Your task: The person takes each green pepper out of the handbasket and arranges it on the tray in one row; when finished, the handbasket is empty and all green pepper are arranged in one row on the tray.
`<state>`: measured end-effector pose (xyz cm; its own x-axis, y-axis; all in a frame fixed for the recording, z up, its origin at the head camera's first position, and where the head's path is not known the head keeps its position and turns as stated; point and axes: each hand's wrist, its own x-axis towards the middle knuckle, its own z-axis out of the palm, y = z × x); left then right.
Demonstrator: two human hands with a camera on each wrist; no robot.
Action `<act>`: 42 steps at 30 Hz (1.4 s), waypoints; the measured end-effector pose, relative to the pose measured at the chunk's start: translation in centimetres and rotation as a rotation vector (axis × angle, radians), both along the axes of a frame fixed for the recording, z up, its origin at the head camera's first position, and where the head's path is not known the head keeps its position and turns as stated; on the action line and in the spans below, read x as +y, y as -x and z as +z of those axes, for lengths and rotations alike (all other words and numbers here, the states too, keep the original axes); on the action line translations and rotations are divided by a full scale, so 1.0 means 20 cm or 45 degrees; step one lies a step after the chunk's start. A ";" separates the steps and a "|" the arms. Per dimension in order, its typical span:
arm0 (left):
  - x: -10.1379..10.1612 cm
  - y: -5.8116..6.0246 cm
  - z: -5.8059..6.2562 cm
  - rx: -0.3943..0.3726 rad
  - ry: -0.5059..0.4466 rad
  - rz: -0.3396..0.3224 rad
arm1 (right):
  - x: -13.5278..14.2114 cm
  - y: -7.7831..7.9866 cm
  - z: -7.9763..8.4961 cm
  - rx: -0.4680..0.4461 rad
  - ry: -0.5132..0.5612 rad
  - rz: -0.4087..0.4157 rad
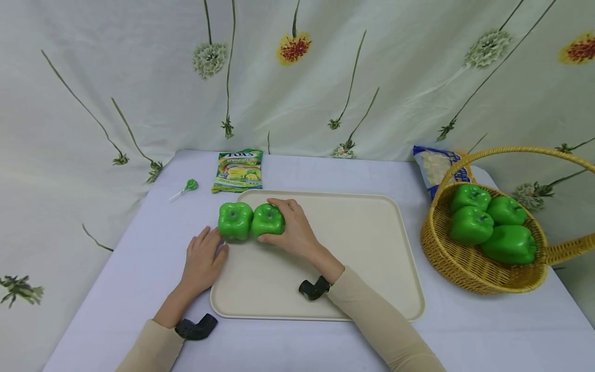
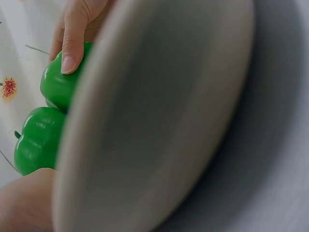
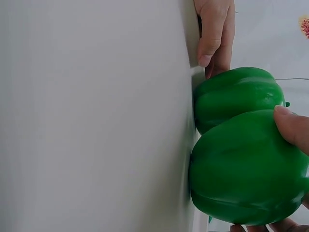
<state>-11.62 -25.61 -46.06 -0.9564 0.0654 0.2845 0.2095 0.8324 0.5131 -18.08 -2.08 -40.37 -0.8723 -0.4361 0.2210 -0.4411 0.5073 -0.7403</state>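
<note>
Two green bell peppers stand side by side, touching, at the far left corner of a cream tray (image 1: 353, 248). My right hand (image 1: 295, 230) grips the right-hand bell pepper (image 1: 268, 219), thumb on the near side and fingers round the far side. In the right wrist view this bell pepper (image 3: 248, 169) sits on the tray surface. Beside the left-hand bell pepper (image 1: 235, 221) lies my left hand (image 1: 202, 261), at the tray's left edge with its fingers extended. Its fingertips are close to that pepper; whether they touch it I cannot tell.
At right, a wicker basket (image 1: 432, 248) with a tall handle holds several green bell peppers (image 1: 471, 225). Behind it lies a blue and clear bag (image 1: 434, 165). A green candy packet (image 1: 238, 171) lies behind the tray, and a green lollipop (image 1: 191, 185) lies left of the packet.
</note>
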 end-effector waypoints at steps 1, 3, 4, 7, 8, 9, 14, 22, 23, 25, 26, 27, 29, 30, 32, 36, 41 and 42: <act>0.00 0.00 0.00 0.000 0.001 -0.001 | 0.00 0.00 0.00 -0.006 0.004 0.000; 0.00 0.00 0.00 -0.001 0.003 -0.002 | 0.00 0.00 0.00 -0.016 0.009 0.000; 0.00 0.00 0.00 -0.001 0.006 -0.001 | 0.01 0.00 0.00 -0.022 0.011 -0.001; 0.00 0.00 0.00 -0.007 0.013 0.000 | 0.01 0.00 0.01 -0.030 0.010 -0.003; 0.00 0.00 0.00 -0.011 0.015 0.002 | 0.01 0.00 0.01 -0.031 0.002 -0.004; 0.00 0.00 0.00 -0.012 0.018 0.003 | 0.01 0.00 0.01 -0.030 -0.005 -0.006; 0.00 0.00 0.00 -0.013 0.025 0.007 | 0.05 0.00 0.05 -0.017 -0.029 -0.026; 0.01 0.00 0.00 -0.005 0.025 0.008 | 0.22 -0.03 0.11 -0.008 -0.035 -0.064; 0.01 0.00 0.00 -0.004 0.025 0.007 | 0.25 -0.04 0.12 -0.011 -0.035 -0.070; 0.00 0.01 -0.01 -0.001 0.024 0.005 | 0.32 -0.05 0.12 -0.005 -0.029 -0.079; 0.00 0.01 -0.01 -0.002 0.022 0.004 | 0.36 -0.06 0.13 0.000 -0.026 -0.084; 0.00 0.01 -0.01 -0.001 0.022 0.002 | 0.40 -0.06 0.13 0.011 -0.020 -0.088; 0.00 0.01 -0.01 0.001 0.018 0.001 | 0.48 -0.07 0.13 0.036 -0.005 -0.104; 0.00 0.01 -0.01 0.002 0.017 0.001 | 0.52 -0.08 0.13 0.053 0.013 -0.110; 0.00 0.01 -0.01 0.002 0.015 -0.001 | 0.61 -0.09 0.14 0.091 0.044 -0.128; 0.00 0.01 -0.01 0.002 0.015 0.000 | 0.80 -0.14 0.17 0.159 0.094 -0.186; 0.00 0.01 0.00 0.001 0.018 0.002 | 1.03 -0.20 0.21 0.274 0.076 -0.320; 0.00 0.01 0.00 -0.001 0.019 0.002 | 1.07 -0.22 0.22 0.290 0.063 -0.360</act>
<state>-11.72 -25.52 -46.12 -0.9569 0.0680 0.2824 0.2075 0.8404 0.5007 -13.75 19.37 -35.93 -0.8828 -0.1684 0.4386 -0.4450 0.5990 -0.6657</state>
